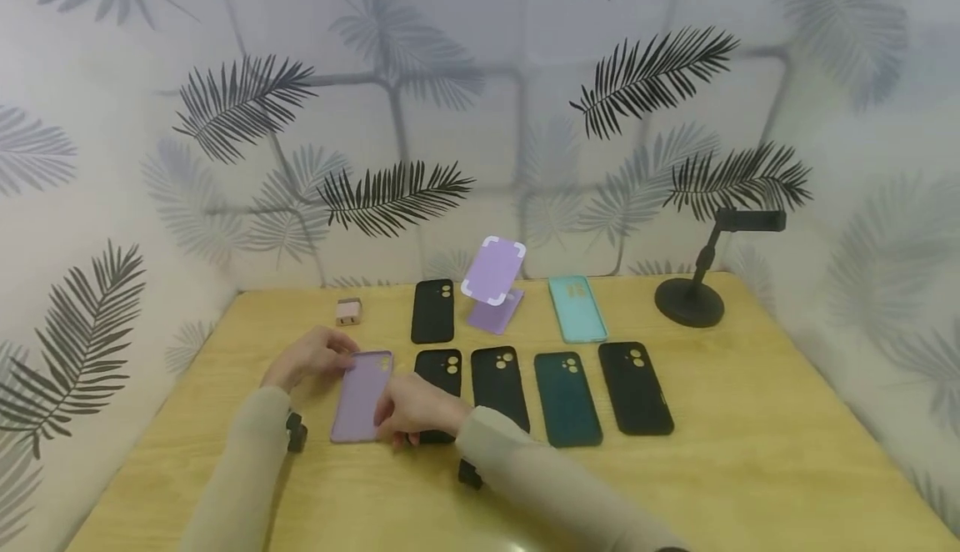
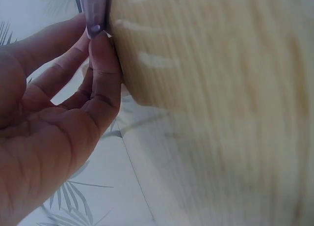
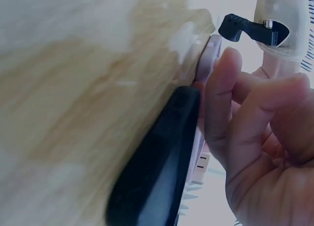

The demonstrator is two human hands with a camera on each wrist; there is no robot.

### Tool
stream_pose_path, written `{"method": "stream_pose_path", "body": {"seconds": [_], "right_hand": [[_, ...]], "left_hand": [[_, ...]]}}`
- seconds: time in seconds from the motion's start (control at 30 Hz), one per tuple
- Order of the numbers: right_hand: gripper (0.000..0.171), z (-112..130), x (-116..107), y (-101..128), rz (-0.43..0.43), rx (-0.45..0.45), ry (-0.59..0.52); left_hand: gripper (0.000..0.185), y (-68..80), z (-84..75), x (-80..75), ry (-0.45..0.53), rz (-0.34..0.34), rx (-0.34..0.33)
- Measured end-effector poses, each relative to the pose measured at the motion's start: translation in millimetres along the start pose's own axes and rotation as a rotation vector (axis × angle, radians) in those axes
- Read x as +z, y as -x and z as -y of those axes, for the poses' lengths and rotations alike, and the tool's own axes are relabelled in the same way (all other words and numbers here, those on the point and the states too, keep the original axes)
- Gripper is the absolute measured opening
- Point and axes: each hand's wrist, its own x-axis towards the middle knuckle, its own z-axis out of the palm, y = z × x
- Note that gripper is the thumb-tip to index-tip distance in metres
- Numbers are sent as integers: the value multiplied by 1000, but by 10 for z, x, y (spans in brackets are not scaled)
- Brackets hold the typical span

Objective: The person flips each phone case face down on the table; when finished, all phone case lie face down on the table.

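I see my left hand [image 1: 311,358] pinching the top edge of the smooth, matte lilac phone case [image 1: 363,395], which lies flat on the pale wood-grain worktop [image 1: 750,452]. My right hand [image 1: 414,410], fingers curled, grips its lower right edge beside a glossy black case [image 3: 157,162]. Only the head view shows the full row of rounded rectangular cases.

Matt lilac case [image 1: 362,396], wooden table [image 1: 750,452]
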Motion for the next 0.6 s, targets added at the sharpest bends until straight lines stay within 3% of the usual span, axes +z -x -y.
{"method": "stream_pose_path", "body": {"seconds": [0.13,0.27,0.4,0.6], "right_hand": [[6,48,-15,-25,3,25,75],[6,60,1,-31,6,36,92],[14,28,14,-59,18,49,-2],[48,-30,-20,-54,29,107,-193]], "left_hand": [[25,2,-23,-20,87,13,-30],[28,31,-3,-32,200,68,-44],[32,54,67,-43,263,91,-33],[35,31,-17,-27,350,30,23]]}}
